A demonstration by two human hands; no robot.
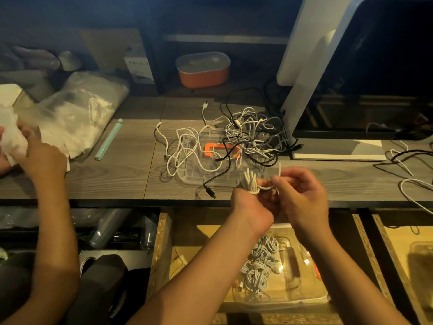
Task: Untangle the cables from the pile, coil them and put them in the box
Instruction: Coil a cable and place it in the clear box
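A tangled pile of white and black cables (pixel 236 134) lies on the wooden desk, partly on top of a clear plastic lid (pixel 187 177) with an orange handle (pixel 210 148). Just in front of it, at the desk edge, my left hand (pixel 251 205) grips a small coiled white cable (pixel 250 182). My right hand (pixel 302 195) pinches that cable's loose end, which loops around the bundle. Below the desk, a clear plastic box (pixel 311 297) sits in an open drawer and holds several coiled white cables (pixel 260 266).
Another person's hand (pixel 41 158) handles crumpled plastic bags (pixel 77 113) at the left. A mint-green clip stick (pixel 109 139) lies on the desk. An orange tub (pixel 202 77) stands at the back. A monitor stand (pixel 337 150) and loose cables (pixel 407 170) are at the right.
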